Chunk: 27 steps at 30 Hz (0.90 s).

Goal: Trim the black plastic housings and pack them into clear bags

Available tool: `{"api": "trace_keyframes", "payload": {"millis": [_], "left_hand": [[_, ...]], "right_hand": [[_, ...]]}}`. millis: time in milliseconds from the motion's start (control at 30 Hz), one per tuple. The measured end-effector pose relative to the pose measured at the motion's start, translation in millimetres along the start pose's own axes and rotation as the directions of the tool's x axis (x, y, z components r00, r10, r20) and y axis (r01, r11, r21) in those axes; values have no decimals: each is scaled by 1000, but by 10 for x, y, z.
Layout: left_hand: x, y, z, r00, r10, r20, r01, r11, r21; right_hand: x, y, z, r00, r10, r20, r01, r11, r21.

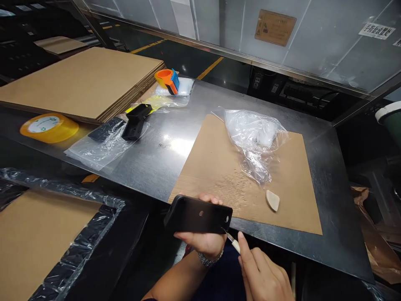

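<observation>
A black rectangular part (191, 217) with small holes lies across my left hand (205, 242), whose fingers wrap round it from below and behind, just off the table's front edge. My right hand (263, 271) is closed on a small knife (233, 242) with a white handle. The knife's tip meets the part near its lower right corner. Beyond my hands, a cardboard sheet (200, 167) bears a small beige wedge-shaped pad (272, 200) and a clear plastic bag (257, 133) with white stuff inside.
The metal table (150, 163) holds black parts (134, 123) on plastic bags, a yellow tape roll (48, 127), an orange and blue tape dispenser (169, 80) and stacked cardboard (84, 79). A cardboard-topped, plastic-wrapped box (40, 238) stands at the lower left.
</observation>
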<state>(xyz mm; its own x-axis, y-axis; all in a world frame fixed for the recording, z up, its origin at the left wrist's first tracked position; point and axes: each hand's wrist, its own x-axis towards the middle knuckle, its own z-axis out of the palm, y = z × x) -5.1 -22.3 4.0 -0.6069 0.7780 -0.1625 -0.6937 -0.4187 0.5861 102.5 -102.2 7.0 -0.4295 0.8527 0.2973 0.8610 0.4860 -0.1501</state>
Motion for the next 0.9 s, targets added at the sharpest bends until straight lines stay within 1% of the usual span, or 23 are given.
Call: {"api": "trace_keyframes", "payload": {"millis": [67, 167, 233, 433, 567, 733, 800, 900], "left_hand": [[11, -17, -6, 1000, -4, -6, 4, 1000, -13], [37, -60, -20, 998, 56, -8, -57, 997, -47], [50, -87, -29, 996, 92, -4, -92, 993, -73], [35, -89, -35, 998, 62, 19, -60, 993, -98], [14, -74, -55, 998, 57, 39, -53, 994, -93], [-5, -87, -99, 997, 35, 66, -30, 996, -88], [-15, -100, -97, 998, 30, 47, -27, 997, -75], [-28, -118, -84, 999, 23, -25, -23, 1000, -4]], "right_hand": [[-6, 3, 6, 1000, 3, -12, -3, 1000, -2], [-11, 8, -1, 1000, 5, -20, -5, 1000, 3], [-15, 11, -13, 1000, -4, -5, 4, 1000, -1], [-31, 25, -36, 999, -15, 42, 17, 999, -51], [-50, 47, -35, 996, -26, 87, 31, 998, -50], [-67, 55, -41, 995, -21, 95, 28, 997, -68], [-70, 50, -37, 996, -14, 84, 22, 996, -92], [-70, 49, -16, 998, -11, 56, 19, 990, -137]]}}
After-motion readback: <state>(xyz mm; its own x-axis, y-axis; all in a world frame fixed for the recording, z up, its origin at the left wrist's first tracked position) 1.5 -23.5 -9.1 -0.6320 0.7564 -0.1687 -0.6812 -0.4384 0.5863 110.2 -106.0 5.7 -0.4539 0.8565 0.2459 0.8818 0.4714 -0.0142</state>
